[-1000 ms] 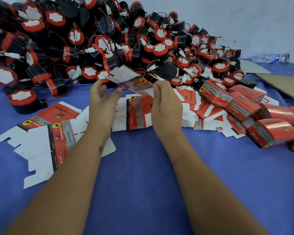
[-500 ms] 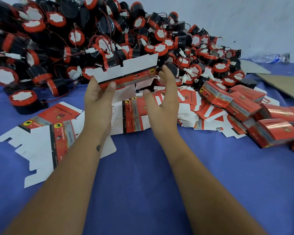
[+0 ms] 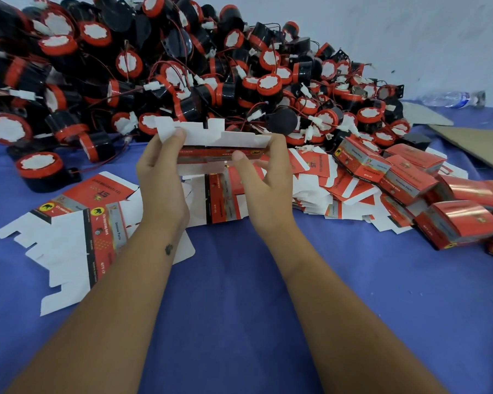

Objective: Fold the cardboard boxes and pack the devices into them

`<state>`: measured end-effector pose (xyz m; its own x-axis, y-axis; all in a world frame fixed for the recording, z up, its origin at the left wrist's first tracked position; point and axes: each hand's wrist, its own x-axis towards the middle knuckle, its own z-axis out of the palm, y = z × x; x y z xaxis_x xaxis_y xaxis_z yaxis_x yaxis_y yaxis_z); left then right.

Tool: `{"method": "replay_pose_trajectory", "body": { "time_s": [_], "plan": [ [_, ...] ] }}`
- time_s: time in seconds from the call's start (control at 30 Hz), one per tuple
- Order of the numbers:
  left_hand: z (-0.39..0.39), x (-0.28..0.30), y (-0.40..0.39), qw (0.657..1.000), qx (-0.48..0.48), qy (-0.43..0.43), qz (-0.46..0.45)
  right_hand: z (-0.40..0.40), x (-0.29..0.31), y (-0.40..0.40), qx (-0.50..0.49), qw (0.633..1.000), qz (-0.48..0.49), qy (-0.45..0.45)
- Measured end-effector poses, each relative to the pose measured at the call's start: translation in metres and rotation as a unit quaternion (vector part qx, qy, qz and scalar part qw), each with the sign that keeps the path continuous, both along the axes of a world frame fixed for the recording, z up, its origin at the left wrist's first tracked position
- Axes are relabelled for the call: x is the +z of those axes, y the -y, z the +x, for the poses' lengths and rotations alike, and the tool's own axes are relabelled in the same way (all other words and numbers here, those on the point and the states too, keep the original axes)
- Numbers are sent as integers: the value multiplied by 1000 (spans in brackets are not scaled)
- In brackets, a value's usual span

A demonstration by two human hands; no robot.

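Both the left hand (image 3: pixel 161 177) and right hand (image 3: pixel 264 180) pinch one flat carton (image 3: pixel 211 140), unfolded, above the counter (image 3: pixel 239 294); a few packed boxes (image 3: pixel 410 177) lie right of the fingers; beyond them, the heaped devices (image 3: pixel 182 66) mostly await packing, I judge.

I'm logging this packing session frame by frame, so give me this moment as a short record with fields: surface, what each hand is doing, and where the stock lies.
surface: blue cloth
left hand: pinches the left end of the box blank
right hand: pinches the blank's right end
box blank: held above the cloth, not yet formed into a box
devices: black-and-red pile at the back
flat blanks: on the cloth, left and centre
folded boxes: right side
water bottle: lying far right
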<state>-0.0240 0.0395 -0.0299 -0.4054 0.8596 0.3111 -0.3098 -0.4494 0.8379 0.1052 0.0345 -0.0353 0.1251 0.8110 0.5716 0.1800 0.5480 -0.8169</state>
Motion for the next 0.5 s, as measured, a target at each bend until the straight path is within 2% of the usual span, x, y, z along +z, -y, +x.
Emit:
{"method": "replay_pose_trajectory", "body": {
  "time_s": [0.33,0.5],
  "plan": [
    [4,3,2,999,9,23,48,-2,-7,1,34,999,-9,1],
    [5,1,-1,997,-7,-26,66,-1,-7,2,48,999,-8,-25]
  ]
}}
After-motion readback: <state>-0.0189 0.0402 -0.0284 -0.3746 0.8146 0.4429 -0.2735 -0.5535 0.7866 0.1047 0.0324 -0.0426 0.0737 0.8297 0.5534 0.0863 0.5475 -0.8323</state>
